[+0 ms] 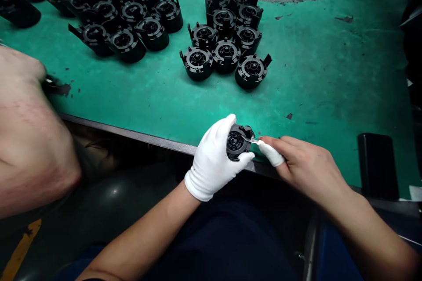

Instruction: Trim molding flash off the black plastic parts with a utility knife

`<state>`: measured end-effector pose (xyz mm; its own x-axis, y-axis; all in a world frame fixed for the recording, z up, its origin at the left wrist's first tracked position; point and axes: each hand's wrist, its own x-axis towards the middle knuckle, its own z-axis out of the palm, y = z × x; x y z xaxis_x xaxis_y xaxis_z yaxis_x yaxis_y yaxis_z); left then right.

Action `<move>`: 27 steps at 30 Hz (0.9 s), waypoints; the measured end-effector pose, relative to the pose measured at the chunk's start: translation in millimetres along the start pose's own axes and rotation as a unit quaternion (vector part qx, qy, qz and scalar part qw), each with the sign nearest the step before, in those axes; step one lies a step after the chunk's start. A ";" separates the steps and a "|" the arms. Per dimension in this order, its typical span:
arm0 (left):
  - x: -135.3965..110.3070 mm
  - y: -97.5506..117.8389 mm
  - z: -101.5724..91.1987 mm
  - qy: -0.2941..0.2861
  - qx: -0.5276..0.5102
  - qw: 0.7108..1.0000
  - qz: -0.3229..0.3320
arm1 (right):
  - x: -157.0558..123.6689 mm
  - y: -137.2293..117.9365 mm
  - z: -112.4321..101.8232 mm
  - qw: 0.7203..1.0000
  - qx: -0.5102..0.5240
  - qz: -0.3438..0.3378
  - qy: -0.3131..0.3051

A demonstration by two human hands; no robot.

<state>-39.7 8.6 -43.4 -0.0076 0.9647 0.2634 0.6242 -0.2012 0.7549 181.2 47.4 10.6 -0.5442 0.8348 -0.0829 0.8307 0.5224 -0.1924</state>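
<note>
My left hand (214, 156), in a white glove, is closed around a round black plastic housing (236, 141) at the table's front edge. Its ribbed inner face with concentric rings is turned up toward me. My right hand (298, 158) is bare but for a white cover on the thumb. Thumb and fingers pinch a thin metal-bladed tool (253, 141), whose tip reaches the housing's right rim. Most of the tool's handle is hidden in the hand, so its exact kind is unclear.
Several similar black housings (226, 55) stand grouped on the green table (316, 83), with a larger cluster (121, 39) farther left. A black phone-like slab (378, 166) lies at the right. Another person's arm (33, 140) comes in from the left edge.
</note>
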 end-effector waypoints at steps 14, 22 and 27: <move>-6.3 6.7 16.3 0.067 0.049 0.997 0.008 | -7.1 -15.5 9.8 0.997 0.020 0.066 0.040; -7.2 7.6 17.4 0.070 0.051 0.996 0.000 | -9.5 -16.8 9.4 0.998 0.030 0.050 0.024; -10.4 11.6 26.8 0.113 0.060 0.992 0.003 | -3.2 -24.8 10.5 0.995 -0.029 0.086 0.045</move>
<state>-11.4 0.7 -53.5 -0.1695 0.8983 0.4053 0.7130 -0.1722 0.6797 161.2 29.9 5.3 -0.3825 0.9237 -0.0221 0.9175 0.3769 -0.1267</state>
